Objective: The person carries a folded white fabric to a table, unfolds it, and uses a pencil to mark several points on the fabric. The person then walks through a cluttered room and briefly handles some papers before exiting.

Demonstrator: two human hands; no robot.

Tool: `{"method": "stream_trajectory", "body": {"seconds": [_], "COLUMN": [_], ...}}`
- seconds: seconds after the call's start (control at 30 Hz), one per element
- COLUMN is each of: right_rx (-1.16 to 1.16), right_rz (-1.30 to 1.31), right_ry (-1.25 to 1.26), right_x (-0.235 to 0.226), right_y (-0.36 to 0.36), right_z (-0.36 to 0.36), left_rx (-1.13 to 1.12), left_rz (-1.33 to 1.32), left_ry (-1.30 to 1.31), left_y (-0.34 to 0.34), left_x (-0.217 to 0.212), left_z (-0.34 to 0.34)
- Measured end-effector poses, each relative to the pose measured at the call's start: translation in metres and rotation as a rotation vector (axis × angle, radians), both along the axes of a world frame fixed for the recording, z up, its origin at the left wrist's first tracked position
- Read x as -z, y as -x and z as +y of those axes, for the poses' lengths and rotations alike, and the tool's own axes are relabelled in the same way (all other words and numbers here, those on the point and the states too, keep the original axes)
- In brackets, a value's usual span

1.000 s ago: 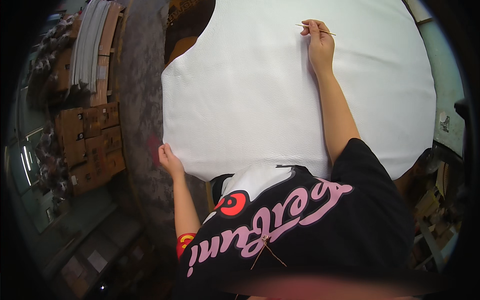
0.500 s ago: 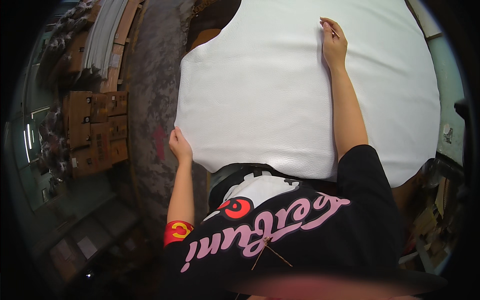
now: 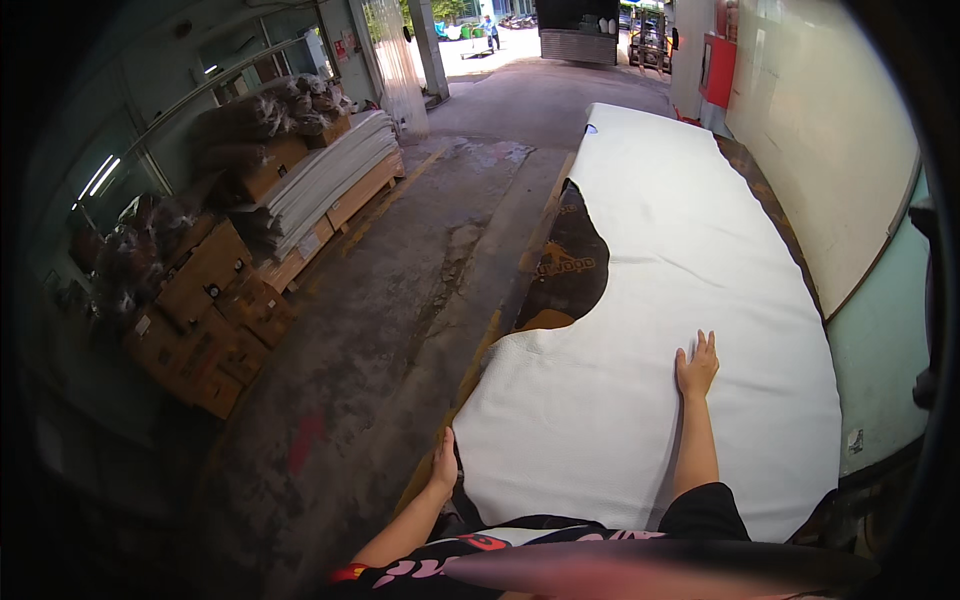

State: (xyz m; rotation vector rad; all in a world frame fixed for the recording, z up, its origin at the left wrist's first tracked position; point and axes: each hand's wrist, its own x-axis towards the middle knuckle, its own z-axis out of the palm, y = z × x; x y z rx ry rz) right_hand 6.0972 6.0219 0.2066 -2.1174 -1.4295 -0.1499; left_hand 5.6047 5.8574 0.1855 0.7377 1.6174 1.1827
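At the far left, a stack of brown cardboard boxes point(image 3: 205, 310) is seen, too jumbled to be counted. Just beyond it, one pallet point(image 3: 335, 205) of flat white sheets is topped by a heap of wrapped bundles point(image 3: 265, 110). A broad strip of stained concrete floor point(image 3: 400, 290) is left open between these goods and the table, running up to a lit doorway at the top.

One left hand point(image 3: 445, 462) is laid on the near left edge of the white hide point(image 3: 680, 300); whether its fingers are curled over the edge or merely pressed to it cannot be told. One large white hide is spread along the long table, its left border cut by a deep curved notch through which a dark brown patch of table top point(image 3: 570, 270) is exposed.

One right hand point(image 3: 697, 367) is pressed flat on the hide, well inside its edges, fingers straight and close together, nothing held. To the right, the hide's edge is followed by a narrow brown margin, then a pale wall point(image 3: 830, 140).
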Motion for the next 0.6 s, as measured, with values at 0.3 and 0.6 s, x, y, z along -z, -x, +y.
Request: {"method": "stream_trajectory", "body": {"seconds": [0.3, 0.6], "right_rx": [0.331, -0.758], "right_rz": [-0.107, 0.270], "right_ry": [-0.136, -0.337], "right_x": [0.030, 0.008], "right_y": [0.151, 0.442], "right_z": [-0.004, 0.119], "left_rx": [0.130, -0.041], "left_rz": [-0.128, 0.417], "left_ry": [0.473, 0.861], "left_y": [0.238, 0.469], "left_x": [0.144, 0.189], "left_z": [-0.111, -0.153]}}
